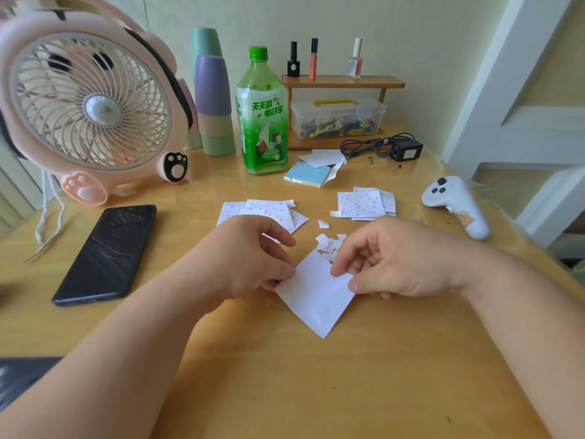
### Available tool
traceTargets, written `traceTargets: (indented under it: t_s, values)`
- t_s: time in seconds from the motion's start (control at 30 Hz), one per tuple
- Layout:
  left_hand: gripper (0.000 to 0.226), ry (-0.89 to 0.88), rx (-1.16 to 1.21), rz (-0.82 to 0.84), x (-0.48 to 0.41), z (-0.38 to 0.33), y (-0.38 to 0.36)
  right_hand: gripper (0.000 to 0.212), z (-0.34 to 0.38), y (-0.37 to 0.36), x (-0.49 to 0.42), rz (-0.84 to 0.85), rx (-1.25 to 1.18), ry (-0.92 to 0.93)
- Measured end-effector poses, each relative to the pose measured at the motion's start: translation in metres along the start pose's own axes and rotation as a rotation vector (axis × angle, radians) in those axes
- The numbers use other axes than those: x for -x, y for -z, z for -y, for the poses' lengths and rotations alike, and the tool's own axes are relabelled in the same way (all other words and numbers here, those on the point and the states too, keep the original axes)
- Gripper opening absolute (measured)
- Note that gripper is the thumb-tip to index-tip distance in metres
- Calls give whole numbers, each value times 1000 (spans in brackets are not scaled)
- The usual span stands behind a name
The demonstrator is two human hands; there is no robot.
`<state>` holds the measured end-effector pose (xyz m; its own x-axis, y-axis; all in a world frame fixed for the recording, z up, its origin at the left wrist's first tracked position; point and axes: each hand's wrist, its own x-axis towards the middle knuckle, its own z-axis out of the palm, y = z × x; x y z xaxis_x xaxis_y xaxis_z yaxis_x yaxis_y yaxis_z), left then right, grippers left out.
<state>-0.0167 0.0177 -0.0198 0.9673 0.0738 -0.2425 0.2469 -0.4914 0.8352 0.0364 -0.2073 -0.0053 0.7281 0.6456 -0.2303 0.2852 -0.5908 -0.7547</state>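
A white square of paper [316, 296] hangs corner-down just above the wooden table [316, 391]. My left hand [250, 258] pinches its left upper edge and my right hand [386, 261] pinches its right upper edge. Small torn paper scraps [327, 242] lie on the table just beyond the sheet. Two piles of cherry-patterned paper squares lie further back, one on the left [262, 212] and one on the right [367, 202].
A pink fan [91, 103] stands back left, with a black phone [107, 251] in front of it. A green bottle [262, 115], stacked cups [213, 99], a wooden shelf [342, 82], a notepad [308, 175], a charger [405, 150] and a white controller [456, 201] are behind.
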Motion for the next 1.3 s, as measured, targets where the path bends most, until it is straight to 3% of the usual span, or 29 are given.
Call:
traceTargets:
  t_s: [0.17,0.37,0.5,0.6,0.7,0.8,0.93,1.03,1.17,1.3]
  values:
    - [31,-25,-65,28,3,-2,0,23,-1,-2,0,-21,173,10]
    - [52,-85,-197,131,4,1,3,22,0,-5,-1,-48,267,-8]
    - [48,-102,-214,120,2,3,2,20,2,-6,1,-43,335,-34]
    - [27,-109,-164,67,2,3,1,15,4,-3,2,-99,348,-17]
    - [3,-112,-203,-43,2,0,-1,5,2,12,4,-298,349,-21]
    - [17,-98,-227,-61,2,1,-3,5,-2,30,7,-450,423,-113]
    - [26,-102,-221,-146,1,-1,-8,6,-8,41,11,-417,486,-318]
    - [26,-127,-136,-186,2,-1,-14,29,-8,39,10,-349,482,-365]
    - [43,-131,-49,-59,4,0,-23,78,-9,29,3,-245,576,-392]
    - [49,-111,-6,-11,9,-5,-22,72,-14,26,-1,-200,587,-417]
